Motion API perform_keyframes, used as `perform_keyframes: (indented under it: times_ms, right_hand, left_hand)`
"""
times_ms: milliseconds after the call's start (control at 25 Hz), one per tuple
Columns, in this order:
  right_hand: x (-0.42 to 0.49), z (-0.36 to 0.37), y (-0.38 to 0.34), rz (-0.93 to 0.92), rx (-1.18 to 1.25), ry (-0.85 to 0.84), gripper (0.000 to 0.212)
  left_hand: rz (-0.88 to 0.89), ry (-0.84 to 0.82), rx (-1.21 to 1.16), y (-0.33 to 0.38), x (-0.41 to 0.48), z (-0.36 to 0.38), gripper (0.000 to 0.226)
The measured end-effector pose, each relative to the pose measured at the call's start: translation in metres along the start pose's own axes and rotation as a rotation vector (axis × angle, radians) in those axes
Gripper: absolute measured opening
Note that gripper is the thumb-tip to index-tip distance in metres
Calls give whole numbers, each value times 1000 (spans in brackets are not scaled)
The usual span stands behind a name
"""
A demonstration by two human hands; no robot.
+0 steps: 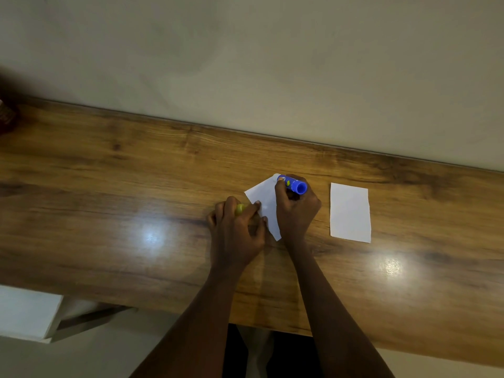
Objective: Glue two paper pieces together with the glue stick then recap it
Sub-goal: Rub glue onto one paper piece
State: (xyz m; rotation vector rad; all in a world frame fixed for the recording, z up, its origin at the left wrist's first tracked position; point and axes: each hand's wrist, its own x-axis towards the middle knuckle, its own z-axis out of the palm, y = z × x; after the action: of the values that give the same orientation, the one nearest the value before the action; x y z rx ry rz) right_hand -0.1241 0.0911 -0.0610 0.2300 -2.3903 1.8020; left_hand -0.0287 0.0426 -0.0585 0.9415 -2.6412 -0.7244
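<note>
A white paper piece (263,199) lies tilted on the wooden table (136,186). My right hand (296,211) grips a blue glue stick (293,184), tipped so its far end rests on the paper's top corner. My left hand (237,230) presses the paper's left edge with its fingertips and keeps a yellow cap (240,209) tucked in its fingers. A second white paper piece (350,213) lies flat to the right, apart from both hands.
The table runs along a plain wall (272,64) at the back. A dark object (6,115) sits at the far left edge. Below the table's front edge a white box-like thing (27,312) shows at the lower left.
</note>
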Motion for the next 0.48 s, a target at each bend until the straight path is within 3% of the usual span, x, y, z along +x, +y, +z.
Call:
perform_keyframes:
  times_ms: [200, 320, 480]
  right_hand:
    - [3, -1, -8, 9, 40, 11, 25]
    - [-6, -12, -12, -116, -44, 43, 33]
    - [-35, -22, -7, -69, -392, -235, 41]
  left_hand:
    - [-8, -5, -1, 0, -1, -1, 36]
    - [-3, -7, 0, 1, -1, 0, 38]
    - [-10, -25, -4, -1, 2, 1, 39]
